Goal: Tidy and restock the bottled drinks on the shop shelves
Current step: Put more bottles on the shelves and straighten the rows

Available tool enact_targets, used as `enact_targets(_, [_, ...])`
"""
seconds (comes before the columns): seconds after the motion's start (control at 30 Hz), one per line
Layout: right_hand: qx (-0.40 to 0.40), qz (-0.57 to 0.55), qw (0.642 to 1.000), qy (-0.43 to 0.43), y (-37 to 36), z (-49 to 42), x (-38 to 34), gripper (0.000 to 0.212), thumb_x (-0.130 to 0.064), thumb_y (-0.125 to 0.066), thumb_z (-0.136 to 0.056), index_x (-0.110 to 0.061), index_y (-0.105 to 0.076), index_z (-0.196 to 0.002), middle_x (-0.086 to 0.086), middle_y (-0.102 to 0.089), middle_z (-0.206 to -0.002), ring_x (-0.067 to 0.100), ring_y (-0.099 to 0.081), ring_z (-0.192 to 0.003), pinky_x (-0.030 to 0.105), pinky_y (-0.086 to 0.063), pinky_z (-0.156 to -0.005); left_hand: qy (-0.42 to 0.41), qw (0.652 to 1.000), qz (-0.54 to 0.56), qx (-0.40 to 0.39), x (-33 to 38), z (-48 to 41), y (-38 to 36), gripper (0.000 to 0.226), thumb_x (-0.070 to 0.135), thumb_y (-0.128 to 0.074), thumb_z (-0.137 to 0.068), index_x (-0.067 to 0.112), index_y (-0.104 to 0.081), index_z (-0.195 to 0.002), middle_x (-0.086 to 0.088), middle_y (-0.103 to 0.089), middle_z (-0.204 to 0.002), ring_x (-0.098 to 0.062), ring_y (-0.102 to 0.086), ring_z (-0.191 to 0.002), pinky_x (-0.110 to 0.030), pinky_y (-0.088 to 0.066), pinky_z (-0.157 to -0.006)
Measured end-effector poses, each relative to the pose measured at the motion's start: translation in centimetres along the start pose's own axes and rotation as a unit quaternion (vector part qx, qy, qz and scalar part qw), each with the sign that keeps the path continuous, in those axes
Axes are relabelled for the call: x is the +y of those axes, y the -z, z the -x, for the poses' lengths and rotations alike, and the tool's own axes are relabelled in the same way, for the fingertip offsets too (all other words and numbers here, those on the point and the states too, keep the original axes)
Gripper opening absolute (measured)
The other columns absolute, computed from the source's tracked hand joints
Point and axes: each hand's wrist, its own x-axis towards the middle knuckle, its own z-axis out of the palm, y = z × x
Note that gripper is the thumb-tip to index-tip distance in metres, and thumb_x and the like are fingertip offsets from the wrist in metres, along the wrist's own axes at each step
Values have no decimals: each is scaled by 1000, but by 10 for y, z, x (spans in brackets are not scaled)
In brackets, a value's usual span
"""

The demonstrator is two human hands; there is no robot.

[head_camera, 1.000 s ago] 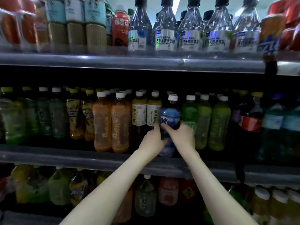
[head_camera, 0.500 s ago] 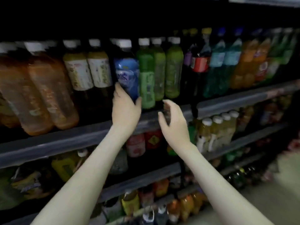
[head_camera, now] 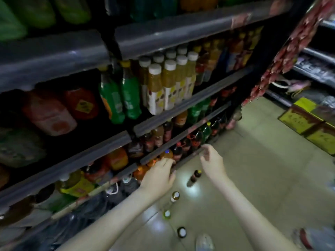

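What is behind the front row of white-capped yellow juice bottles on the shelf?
A second row of white-capped bottles stands behind the front row; mostly their caps show. Anything deeper is hidden in shadow.

The juice bottles (head_camera: 168,84) are filled with yellow-orange, capped in white and wrapped in white labels dotted with yellow and brown. Directly left of them, green bottles (head_camera: 129,95) are topped with yellow caps. Further left, a red jug (head_camera: 81,104) is marked with a yellow diamond label. Grey is seen on the shelf rails (head_camera: 181,31) above them. Below them, dark cola bottles (head_camera: 197,140) are topped in red. Below and right of them, the floor (head_camera: 253,169) is tiled in pale beige-green. Far right of them, yellow boxes (head_camera: 306,120) are banded in dark red, and a hanging strip (head_camera: 286,57) is patterned red and white.
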Motion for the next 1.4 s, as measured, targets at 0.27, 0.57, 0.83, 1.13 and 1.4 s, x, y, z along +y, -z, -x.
enact_targets(0.27, [-152,88,977,-121,-32,-92,233,39,5,-51,-91,-1,-50,-130,20,-62,-111,30,-58,-94,20,-30,-70,251,960,94,-82,-17,-83,-216,38,26,-45,-98,20,-41,-135,-2,-45,-139,-21,-48,-123,-28,-37,-90])
enact_targets(0.57, [-221,185,957,-26,-217,-222,442,66,-10,-56,-94,-11,-23,-151,20,-42,-139,36,-46,-120,35,-36,-95,362,913,183,-45,-96,-131,-485,39,20,-50,-93,25,-46,-132,0,-48,-133,-24,-56,-109,-31,-46,-81])
enact_targets(0.83, [-193,256,947,10,-316,-280,524,27,-7,-51,-95,0,-50,-121,27,-48,-117,43,-55,-95,41,-45,-79,339,923,182,-2,-146,-125,-560,36,10,-52,-91,17,-55,-126,1,-51,-130,-20,-53,-111,-23,-41,-82])
enact_targets(1.13, [-158,51,979,118,-110,-157,339,20,1,-73,-77,-5,-62,-93,4,-53,-90,13,-49,-79,21,-35,-69,278,935,148,-162,-13,-154,-408,76,32,-62,-86,24,-21,-149,-6,-26,-153,-27,-29,-138,-35,-29,-110])
enact_targets(1.4, [-178,-171,965,84,110,-155,175,43,-6,-75,-81,-29,-53,-110,-13,-58,-99,-2,-53,-78,14,-44,-74,199,964,150,-88,145,-221,-202,60,37,-69,-77,19,-42,-127,-8,-54,-123,-31,-55,-111,-35,-46,-83])
